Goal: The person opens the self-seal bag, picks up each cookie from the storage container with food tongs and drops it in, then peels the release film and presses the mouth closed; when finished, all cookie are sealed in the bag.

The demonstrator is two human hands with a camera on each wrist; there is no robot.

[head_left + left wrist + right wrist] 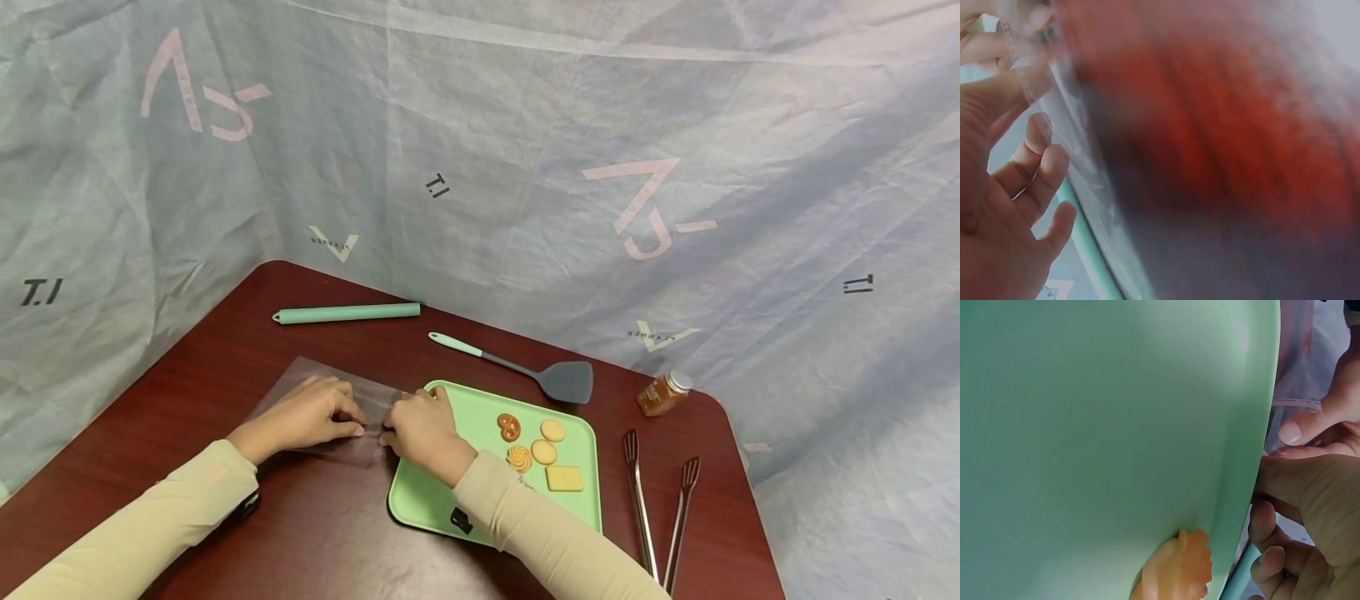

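Note:
A clear plastic bag [302, 372] lies flat on the table left of the tray. My left hand [311, 414] pinches it near its open-looking right end between thumb and forefinger. In the left wrist view, the bag's film [1088, 165] runs past my loosely bent other fingers [1054, 164]. My right hand [423, 429] pinches the same end, close to the left hand and over the green tray's [423, 492] left rim. On that tray are a pretzel [508, 427], a swirl cookie [519, 457], two round cookies [552, 430] and a rectangular biscuit [564, 478].
A teal stick [348, 313] lies along the back left edge, with a grey spatula [566, 382] behind the tray. To the right are an amber jar [663, 394] with a pale lid and metal tongs [639, 508] with forked ends. Fabric sheets [487, 167] hang behind the table.

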